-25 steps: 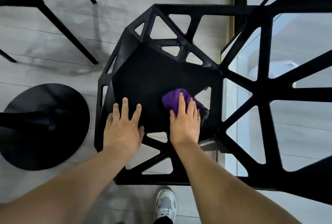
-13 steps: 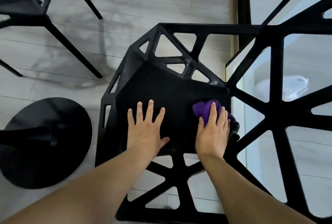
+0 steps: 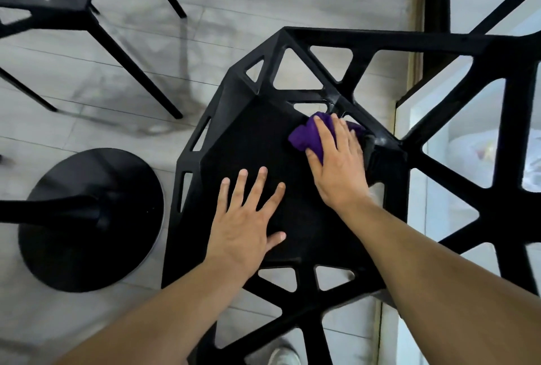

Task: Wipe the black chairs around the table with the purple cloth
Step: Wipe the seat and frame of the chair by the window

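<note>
Pressing bunched purple cloth (image 3: 304, 138) under right grip (image 3: 336, 171), fingers flat, at far-right corner of black angular plastic chair seat (image 3: 248, 142). My left grip (image 3: 243, 233) spread flat mid-seat. Open seat lies left of cloth; next stroke likely leftward.

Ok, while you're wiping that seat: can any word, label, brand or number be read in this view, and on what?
None can be read.
Black angular plastic chair: no label or mark shows.
Purple cloth under the right hand: plain.
Black round table base: nothing printed.
White shoe: too little in view to tell.
Pale crumpled bag at far right: too blurred to tell.
</note>
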